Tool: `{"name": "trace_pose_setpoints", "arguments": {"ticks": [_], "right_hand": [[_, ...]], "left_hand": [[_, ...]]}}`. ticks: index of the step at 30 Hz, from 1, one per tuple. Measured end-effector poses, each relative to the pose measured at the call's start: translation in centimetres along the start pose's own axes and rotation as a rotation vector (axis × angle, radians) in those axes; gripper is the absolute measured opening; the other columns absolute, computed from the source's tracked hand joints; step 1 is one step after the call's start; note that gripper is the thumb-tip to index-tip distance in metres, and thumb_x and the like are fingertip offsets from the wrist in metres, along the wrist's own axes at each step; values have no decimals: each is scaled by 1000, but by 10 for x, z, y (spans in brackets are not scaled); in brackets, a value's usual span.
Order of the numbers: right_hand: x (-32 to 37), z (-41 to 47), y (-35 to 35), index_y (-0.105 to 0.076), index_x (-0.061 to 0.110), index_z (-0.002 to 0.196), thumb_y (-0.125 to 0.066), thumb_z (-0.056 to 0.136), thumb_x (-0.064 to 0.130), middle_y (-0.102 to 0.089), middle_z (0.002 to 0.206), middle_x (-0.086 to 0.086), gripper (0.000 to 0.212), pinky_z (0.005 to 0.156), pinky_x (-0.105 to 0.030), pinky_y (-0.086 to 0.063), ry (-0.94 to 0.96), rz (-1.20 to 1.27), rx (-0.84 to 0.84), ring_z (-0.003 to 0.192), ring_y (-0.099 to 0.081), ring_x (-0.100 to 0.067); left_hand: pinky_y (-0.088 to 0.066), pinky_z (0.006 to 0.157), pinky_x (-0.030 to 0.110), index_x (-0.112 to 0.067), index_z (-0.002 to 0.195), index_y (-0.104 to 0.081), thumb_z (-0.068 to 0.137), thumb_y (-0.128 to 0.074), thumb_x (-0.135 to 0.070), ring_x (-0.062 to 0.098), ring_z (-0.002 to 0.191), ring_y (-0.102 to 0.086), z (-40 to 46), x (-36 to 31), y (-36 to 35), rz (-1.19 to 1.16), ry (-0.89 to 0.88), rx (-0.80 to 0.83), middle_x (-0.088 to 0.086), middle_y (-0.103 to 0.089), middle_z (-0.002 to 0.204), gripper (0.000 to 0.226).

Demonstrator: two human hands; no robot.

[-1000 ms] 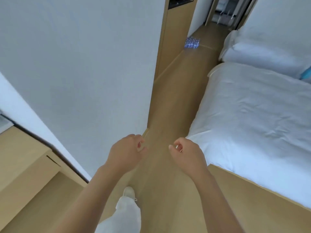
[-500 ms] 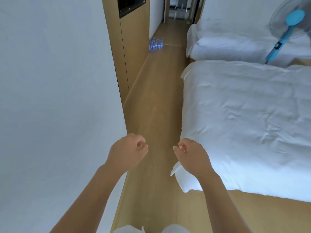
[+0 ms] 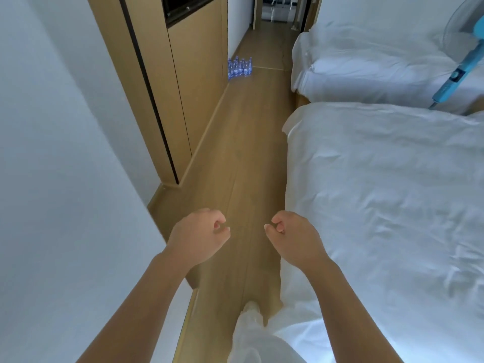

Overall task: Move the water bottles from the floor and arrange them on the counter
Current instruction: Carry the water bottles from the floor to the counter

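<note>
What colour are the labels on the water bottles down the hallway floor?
Blue, with white markings, on the water bottles; only the head view shows them, far off.

Bare floor strip [image 3: 251, 142] runs open toward 12 o'clock; wall [image 3: 52, 179] and cabinet [image 3: 199, 82] at 9–11, beds [image 3: 379, 192] at 1–3.
</note>
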State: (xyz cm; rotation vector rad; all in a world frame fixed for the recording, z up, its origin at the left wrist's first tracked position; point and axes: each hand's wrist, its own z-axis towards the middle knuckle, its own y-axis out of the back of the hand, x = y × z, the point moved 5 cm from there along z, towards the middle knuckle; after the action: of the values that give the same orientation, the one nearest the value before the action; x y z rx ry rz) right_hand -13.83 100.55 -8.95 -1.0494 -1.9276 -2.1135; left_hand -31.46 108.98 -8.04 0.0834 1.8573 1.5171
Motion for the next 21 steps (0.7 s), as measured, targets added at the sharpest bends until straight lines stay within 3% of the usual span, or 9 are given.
{"name": "trace_pose_setpoints", "arguments": {"ticks": [5, 10, 18, 21], "right_hand": [[-12, 130, 43, -59, 16, 94, -52, 91, 35, -57, 81, 5, 21, 58, -17, -37, 46, -11, -62, 74, -54, -13], [-28, 228, 42, -60, 16, 113, -51, 92, 38, -54, 90, 8, 32, 71, -22, -38, 33, -36, 27, 80, -51, -9], [-40, 391, 40, -60, 15, 114, -51, 92, 38, -61, 104, 1, 33, 72, -24, -38, 20, -44, 77, 83, -50, -11], [-43, 462, 39, -60, 12, 107, -51, 91, 37, -60, 102, 0, 31, 73, -26, -42, -41, -40, 94, 87, -54, -15]], "left_hand": [[-46, 78, 27, -24, 114, -59, 91, -49, -39, 7, 90, -54, 129, -16, 18, -11, 19, -19, -12, -57, 102, 29], [-49, 83, 32, -25, 114, -59, 91, -50, -41, 9, 91, -57, 220, -9, 14, -23, 91, 9, -12, -58, 103, 30], [-40, 69, 26, -25, 106, -58, 90, -49, -40, 5, 76, -48, 388, 7, 10, -21, 80, 50, -14, -49, 85, 24], [-42, 72, 27, -24, 108, -59, 90, -49, -40, 7, 80, -50, 465, 16, 14, -23, 77, 71, -13, -49, 88, 25]]}}
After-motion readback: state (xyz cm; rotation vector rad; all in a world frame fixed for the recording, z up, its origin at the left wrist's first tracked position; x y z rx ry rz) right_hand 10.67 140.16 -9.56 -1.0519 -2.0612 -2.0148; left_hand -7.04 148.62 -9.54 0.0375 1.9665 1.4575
